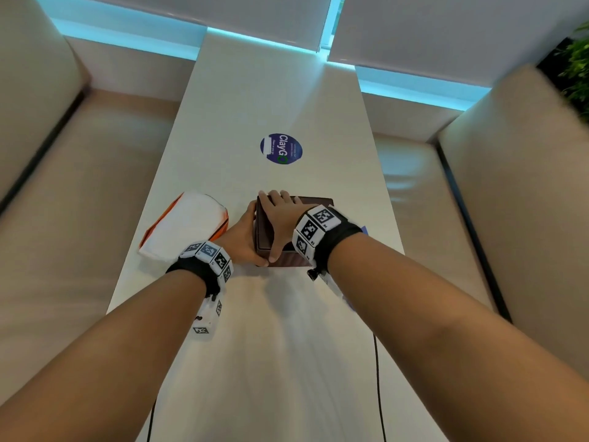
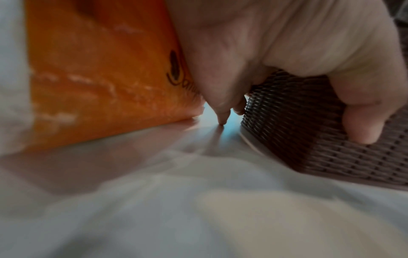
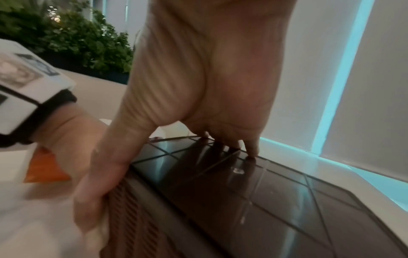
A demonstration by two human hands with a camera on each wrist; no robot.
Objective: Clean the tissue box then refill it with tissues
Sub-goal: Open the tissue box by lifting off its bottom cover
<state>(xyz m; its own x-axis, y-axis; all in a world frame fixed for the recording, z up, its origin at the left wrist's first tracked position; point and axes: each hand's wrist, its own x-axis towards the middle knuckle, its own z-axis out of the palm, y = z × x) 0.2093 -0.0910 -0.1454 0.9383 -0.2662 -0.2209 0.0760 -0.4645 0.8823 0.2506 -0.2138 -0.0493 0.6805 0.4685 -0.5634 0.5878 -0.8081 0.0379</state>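
brown tissue box (image 1: 294,250) sits on the pale table (image 1: 287,346), near the middle, just right of the tissue pack (image 1: 185,224), close but apart. box's long axis seems to run away from the person toward the far end of the table, w/ a slight skew; hands cover much of it so can't be sure. glossy dark lid (image 3: 253,188) w/ scored lines faces up, woven-look sides (image 2: 309,136) face out. left hand (image 1: 243,239) is on the box's left side: thumb (image 2: 362,125) curled onto the near woven face, fingers (image 2: 223,111) going down along the left side, one tip touching the table in the gap betw box & pack, so it grips the box. right hand (image 1: 280,215) lies across the lid, fingers (image 3: 252,148) spread fairly wide w/ tips pressing the far part of the lid, thumb (image 3: 95,192) hooked down over the near left corner onto the woven side. pack is white w/ orange edges (image 2: 99,69), lying flat, long axis angled away & to the right. a round blue sticker (image 1: 281,148) is further up the table, well apart. beige seats (image 1: 79,186) flank both sides; green plants (image 3: 66,38) at right.
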